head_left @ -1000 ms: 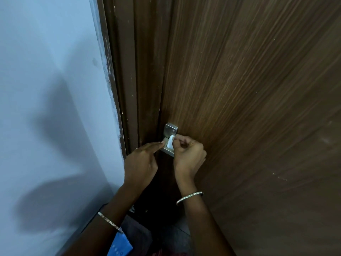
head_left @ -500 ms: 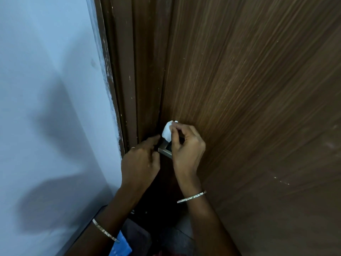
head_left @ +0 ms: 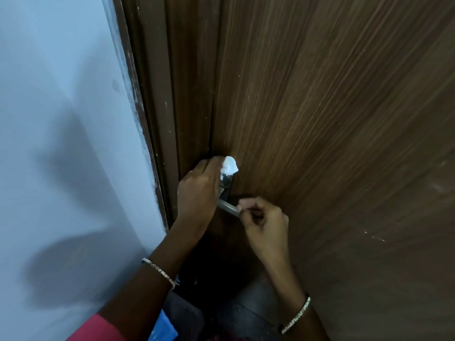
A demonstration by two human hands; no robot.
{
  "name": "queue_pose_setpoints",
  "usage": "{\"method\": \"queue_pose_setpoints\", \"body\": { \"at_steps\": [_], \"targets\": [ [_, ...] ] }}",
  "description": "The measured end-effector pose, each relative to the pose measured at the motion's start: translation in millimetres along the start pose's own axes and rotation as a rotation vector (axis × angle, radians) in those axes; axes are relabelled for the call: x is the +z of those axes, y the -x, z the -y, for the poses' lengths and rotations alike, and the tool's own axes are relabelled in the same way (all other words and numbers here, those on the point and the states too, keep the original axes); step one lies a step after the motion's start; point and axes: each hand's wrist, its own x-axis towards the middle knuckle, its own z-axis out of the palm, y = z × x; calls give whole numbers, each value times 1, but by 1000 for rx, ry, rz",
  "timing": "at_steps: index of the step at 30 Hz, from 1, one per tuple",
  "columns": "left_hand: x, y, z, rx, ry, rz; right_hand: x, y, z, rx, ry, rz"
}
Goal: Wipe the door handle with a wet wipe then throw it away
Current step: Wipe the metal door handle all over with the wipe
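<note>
The metal door handle (head_left: 227, 207) sticks out from the brown wooden door (head_left: 332, 143) near its left edge. My left hand (head_left: 199, 193) is wrapped around a crumpled white wet wipe (head_left: 229, 166) and presses it onto the top of the handle's plate. My right hand (head_left: 264, 219) is lower and to the right. Its fingers are curled, and thumb and forefinger pinch the free end of the lever. Most of the plate is hidden behind my left hand.
A pale blue wall (head_left: 61, 143) fills the left side and meets the dark door frame (head_left: 152, 119). Dark floor shows below the hands. A blue object (head_left: 163, 328) and a pink sleeve (head_left: 98, 328) are at the bottom edge.
The wipe has passed from my right hand to my left. The left hand rose to the top of the handle plate, and the right hand dropped to the lever's end.
</note>
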Motion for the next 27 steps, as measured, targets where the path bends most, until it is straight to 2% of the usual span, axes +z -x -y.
{"method": "queue_pose_setpoints", "body": {
  "at_steps": [13, 17, 23, 27],
  "targets": [
    [16, 8, -13, -307, 59, 17, 1, 6, -14, 52, -107, 12],
    [20, 18, -8, -428, 10, 92, 3, 8, -15, 44, -96, -3],
    [22, 19, -5, -500, 60, 170, 2, 9, -13, 54, -111, -9],
    [27, 22, -2, -526, 102, 136, 1, 10, -12, 54, -140, 2]
  ]
}}
